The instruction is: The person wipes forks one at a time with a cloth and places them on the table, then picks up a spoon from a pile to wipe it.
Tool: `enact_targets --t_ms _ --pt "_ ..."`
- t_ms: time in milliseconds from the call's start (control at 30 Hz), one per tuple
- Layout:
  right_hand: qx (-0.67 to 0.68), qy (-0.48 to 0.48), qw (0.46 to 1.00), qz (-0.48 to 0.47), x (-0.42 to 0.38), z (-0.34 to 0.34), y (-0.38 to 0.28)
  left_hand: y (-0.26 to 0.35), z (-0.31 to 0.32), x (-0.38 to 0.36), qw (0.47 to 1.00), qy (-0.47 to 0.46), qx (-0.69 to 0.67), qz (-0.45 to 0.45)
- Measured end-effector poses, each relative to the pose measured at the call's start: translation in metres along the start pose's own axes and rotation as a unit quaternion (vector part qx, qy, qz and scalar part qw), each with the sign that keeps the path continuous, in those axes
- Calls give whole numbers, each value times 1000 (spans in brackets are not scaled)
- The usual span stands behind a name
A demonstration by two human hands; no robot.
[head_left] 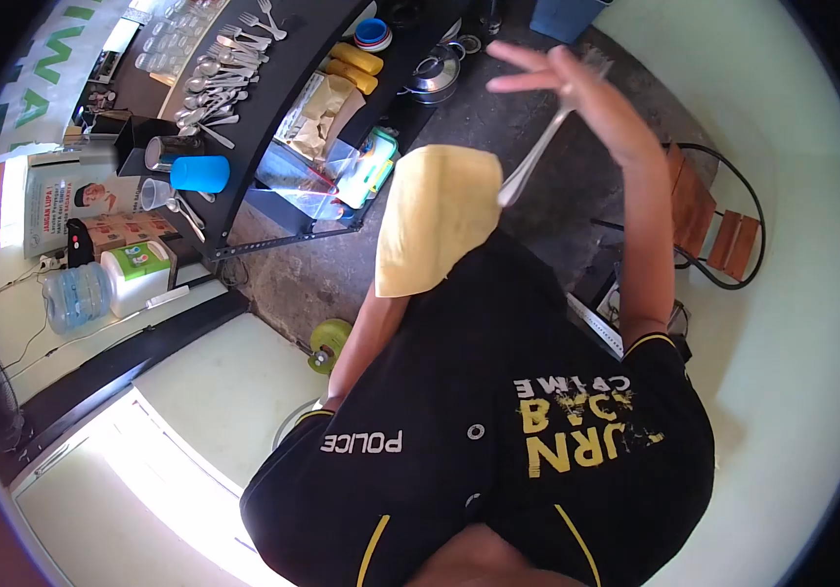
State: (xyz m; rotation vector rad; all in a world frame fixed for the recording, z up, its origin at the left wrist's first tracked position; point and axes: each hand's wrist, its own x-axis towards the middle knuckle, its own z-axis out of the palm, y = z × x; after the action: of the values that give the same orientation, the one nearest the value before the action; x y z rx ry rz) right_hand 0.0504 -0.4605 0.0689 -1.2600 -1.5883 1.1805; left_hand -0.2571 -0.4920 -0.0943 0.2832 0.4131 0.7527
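A yellow cloth (440, 217) hangs over my left hand (387, 301) in front of my chest and hides the fingers; the hand holds it up. Raised at the upper right, my right hand (591, 98) grips a metal utensil (537, 155) that looks like a fork, with some fingers stretched out to the left. The lower end of its handle touches the right edge of the cloth. Its head is partly hidden behind the hand.
On the black counter (273, 127) at the upper left lie several spoons and forks (220, 83), beside a blue cup (200, 174). A lidded pot (435, 73) sits on the lower shelf. A wooden chair (694, 201) stands at the right, and a water bottle (76, 296) at the left.
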Motion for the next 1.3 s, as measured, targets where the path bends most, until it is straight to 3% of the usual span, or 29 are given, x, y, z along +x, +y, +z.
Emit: enact_targets --t_ms 100,133,167,233,267,333,400,533,567,633,667,700,767,867,1067,1167,1267,1300 --pt "-20 -47 998 23 19 36 10 -25 18 27 945 -19 322 56" --pt "-28 -55 998 22 25 44 20 -16 44 21 931 -40 356 73" --pt "30 2 1000 1 28 56 28 -8 70 15 915 -60 388 91" --pt "146 112 982 -40 31 79 38 7 103 2 941 -39 327 75" --pt "101 206 972 -54 27 86 36 3 84 9 952 16 301 43" --pt "9 383 920 -81 9 106 25 3 63 22 990 61 116 48" --pt "-27 471 877 -89 -9 130 39 13 65 31 987 104 96 78" --pt "-72 360 930 11 -45 154 53 28 65 39 993 -9 -93 67" --pt "-39 350 935 48 -48 157 50 29 62 40 989 -95 -65 93" --pt "27 326 937 123 -48 163 42 27 66 42 985 -65 -122 102" --pt "-7 354 933 67 -43 164 37 27 67 43 982 -50 -151 106" --pt "-41 380 924 11 -38 165 31 28 66 44 981 -119 -125 89" --pt "11 374 927 -22 -32 170 33 24 65 47 987 -73 -103 102" --pt "208 282 936 41 -23 178 58 22 65 47 990 -73 -58 102" --pt "280 171 934 137 -9 170 57 28 76 43 988 -29 -89 120" --pt "300 268 914 55 6 176 40 24 63 47 989 41 -27 139" --pt "279 285 915 62 5 176 47 32 62 48 969 102 43 219" --pt "350 274 893 65 8 174 41 37 64 49 961 90 82 247"
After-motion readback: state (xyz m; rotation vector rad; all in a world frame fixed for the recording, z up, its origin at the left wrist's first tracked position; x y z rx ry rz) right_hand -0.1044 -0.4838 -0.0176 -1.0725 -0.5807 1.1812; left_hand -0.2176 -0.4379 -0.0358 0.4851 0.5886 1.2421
